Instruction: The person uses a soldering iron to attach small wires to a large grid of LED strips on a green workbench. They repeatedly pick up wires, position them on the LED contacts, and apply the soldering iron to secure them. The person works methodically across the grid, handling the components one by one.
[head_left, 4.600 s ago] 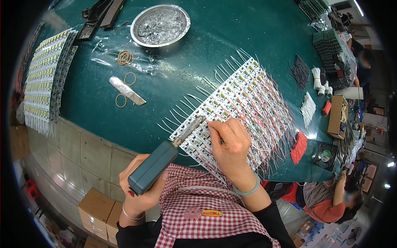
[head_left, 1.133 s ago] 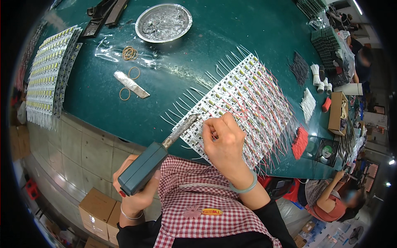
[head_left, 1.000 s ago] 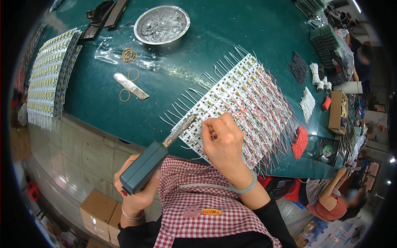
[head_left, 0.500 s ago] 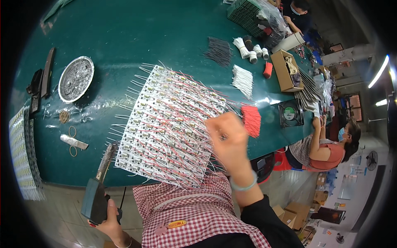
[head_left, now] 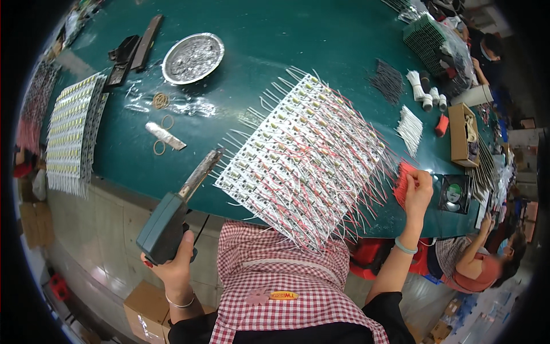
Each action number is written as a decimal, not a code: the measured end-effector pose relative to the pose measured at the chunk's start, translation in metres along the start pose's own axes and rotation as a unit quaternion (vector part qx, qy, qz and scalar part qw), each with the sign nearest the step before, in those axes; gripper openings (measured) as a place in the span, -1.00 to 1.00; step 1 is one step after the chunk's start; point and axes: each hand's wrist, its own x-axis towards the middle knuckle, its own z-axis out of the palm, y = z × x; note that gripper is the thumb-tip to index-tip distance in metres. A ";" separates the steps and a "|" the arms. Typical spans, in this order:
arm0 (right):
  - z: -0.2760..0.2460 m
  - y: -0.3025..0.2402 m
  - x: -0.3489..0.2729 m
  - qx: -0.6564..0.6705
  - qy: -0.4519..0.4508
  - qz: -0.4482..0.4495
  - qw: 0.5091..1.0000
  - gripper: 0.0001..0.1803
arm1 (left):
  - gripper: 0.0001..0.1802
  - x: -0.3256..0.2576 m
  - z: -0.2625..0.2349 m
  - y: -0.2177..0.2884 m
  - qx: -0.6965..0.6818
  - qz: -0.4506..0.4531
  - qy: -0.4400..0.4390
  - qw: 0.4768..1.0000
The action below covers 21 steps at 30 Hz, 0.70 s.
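My left hand (head_left: pixel 175 265) is wrapped round the handle of a dark green soldering gun (head_left: pixel 163 226). The gun's long metal tip points up and right, beside the near-left edge of a panel of white circuit boards (head_left: pixel 298 157). Rows of red and white wires stick out across this panel, which lies on the green table. To its right, my right hand (head_left: pixel 421 189) reaches a pile of short red wires (head_left: pixel 402 184), fingertips pinched together on it. How many wires the fingers hold is too small to tell.
A round metal bowl (head_left: pixel 166 66) of silvery lumps stands at the far left, near rubber bands (head_left: pixel 161 101). More board panels (head_left: pixel 71 132) sit at the left edge. White wires (head_left: pixel 409 131), black wires (head_left: pixel 387 82), a cardboard box (head_left: pixel 458 137) and a small fan (head_left: pixel 454 193) lie right. Co-workers sit beyond.
My right hand has moved from above the panel's right side to the red wire pile. My view has turned, shifting the table; the left hand still grips the soldering gun.
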 end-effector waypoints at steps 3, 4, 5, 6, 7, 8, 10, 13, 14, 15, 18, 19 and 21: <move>0.004 0.004 0.000 -0.062 0.006 -0.072 0.995 -0.92 | -0.69 -0.004 -0.001 -0.006 0.004 0.023 0.007 1.000; 0.005 0.008 0.001 -0.072 0.007 -0.084 0.994 -0.92 | -0.68 -0.005 0.000 -0.007 0.001 0.025 0.008 1.000; 0.005 0.012 0.001 -0.083 0.008 -0.094 0.992 -0.91 | -0.68 -0.006 0.000 -0.009 -0.001 0.028 0.008 1.000; 0.005 0.015 0.001 -0.093 0.010 -0.105 0.990 -0.91 | -0.67 -0.007 -0.001 -0.010 -0.004 0.030 0.007 1.000; 0.004 0.017 0.002 -0.105 0.035 -0.102 0.989 -0.91 | -0.66 -0.007 -0.003 -0.010 -0.002 0.023 0.002 1.000; 0.003 0.020 0.003 -0.117 0.060 -0.099 0.986 -0.91 | -0.64 -0.006 -0.007 -0.012 0.000 0.015 -0.003 1.000; 0.000 0.015 0.003 -0.094 0.120 -0.056 0.987 -0.91 | -0.63 -0.006 -0.009 -0.012 0.001 -0.001 -0.009 1.000; -0.009 -0.035 0.001 0.035 0.167 -0.003 0.985 -0.90 | -0.63 -0.007 -0.009 -0.009 -0.002 -0.021 -0.007 1.000; -0.010 -0.071 -0.004 0.092 0.148 -0.029 0.984 -0.89 | -0.64 -0.006 -0.009 -0.011 -0.006 -0.023 -0.009 1.000; -0.009 -0.107 -0.011 0.149 0.129 -0.056 0.979 -0.88 | -0.64 -0.005 -0.009 -0.013 -0.010 -0.025 -0.011 1.000; 0.005 -0.200 -0.040 0.211 -0.008 -0.214 0.954 -0.82 | -0.66 -0.005 -0.007 -0.019 -0.019 -0.007 -0.014 1.000; 0.014 -0.222 -0.047 0.278 -0.068 -0.252 0.925 -0.76 | -0.66 -0.006 -0.007 -0.016 -0.022 -0.007 -0.013 1.000; 0.034 -0.252 -0.063 0.316 -0.113 -0.279 0.900 -0.75 | -0.66 -0.008 -0.006 -0.012 -0.025 -0.009 -0.012 1.000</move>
